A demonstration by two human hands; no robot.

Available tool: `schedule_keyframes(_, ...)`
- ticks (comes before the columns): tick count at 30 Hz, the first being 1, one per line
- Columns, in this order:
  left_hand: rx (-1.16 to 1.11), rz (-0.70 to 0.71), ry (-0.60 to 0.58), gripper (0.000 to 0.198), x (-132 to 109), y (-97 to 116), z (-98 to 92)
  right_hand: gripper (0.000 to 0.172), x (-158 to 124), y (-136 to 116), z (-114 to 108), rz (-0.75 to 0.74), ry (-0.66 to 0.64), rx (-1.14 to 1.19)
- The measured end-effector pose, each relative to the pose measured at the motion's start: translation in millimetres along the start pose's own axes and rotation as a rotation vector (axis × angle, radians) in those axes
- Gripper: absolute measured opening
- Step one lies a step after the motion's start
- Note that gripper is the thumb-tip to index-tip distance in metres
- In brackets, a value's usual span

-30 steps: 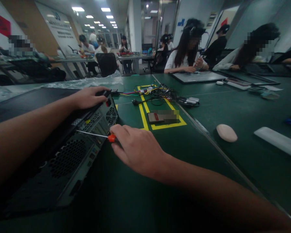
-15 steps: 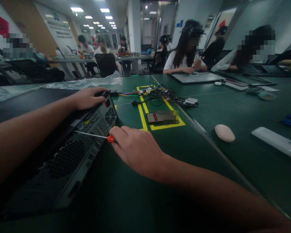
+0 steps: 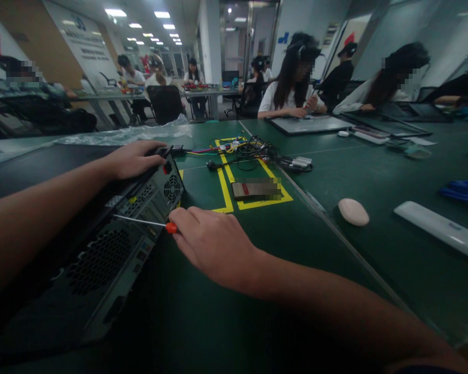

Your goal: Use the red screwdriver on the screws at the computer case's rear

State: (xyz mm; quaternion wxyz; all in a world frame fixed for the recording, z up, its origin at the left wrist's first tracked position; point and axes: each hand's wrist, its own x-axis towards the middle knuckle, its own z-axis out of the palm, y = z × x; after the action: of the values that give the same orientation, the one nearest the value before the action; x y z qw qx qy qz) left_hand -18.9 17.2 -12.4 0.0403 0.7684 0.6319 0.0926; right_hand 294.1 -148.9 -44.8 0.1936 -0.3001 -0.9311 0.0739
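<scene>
A dark desktop computer case [image 3: 113, 254] lies on its side on the green table [image 3: 281, 244], its rear panel with fan grille facing me. My right hand [image 3: 212, 244] is closed round the orange handle of a screwdriver [image 3: 148, 223]; the thin shaft points left onto the rear panel. My left hand [image 3: 134, 158] rests on the far upper corner of the case, fingers curled over its edge.
Behind the case lie a tangle of cables [image 3: 249, 150] and a card [image 3: 255, 188] inside a yellow taped rectangle. A pale mouse [image 3: 353, 212] and a white keyboard [image 3: 439, 228] lie to the right. Other people sit working at the far side and at tables beyond.
The view has drifted slightly, so everything sits a little lower and to the left. Both hands keep their places on the case and the screwdriver.
</scene>
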Motion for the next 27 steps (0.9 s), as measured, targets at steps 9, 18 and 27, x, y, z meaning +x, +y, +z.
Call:
schedule_keyframes(9, -0.048, -0.069, -0.023, 0.098, -5.3, 0.5, -3.1, 0.026, -1.1, -0.4, 2.4, -0.043, 0.062, -0.014)
schedule_keyframes(18, -0.059, -0.036, -0.032, 0.105, -5.7, 1.9, -2.8, 0.026, -1.2, -1.6, -2.3, -0.035, 0.036, 0.006)
schedule_keyframes(27, -0.029, -0.061, -0.023, 0.098, -7.4, 4.6, -3.2, 0.023, 1.6, -2.3, -8.3, 0.027, -0.018, 0.025)
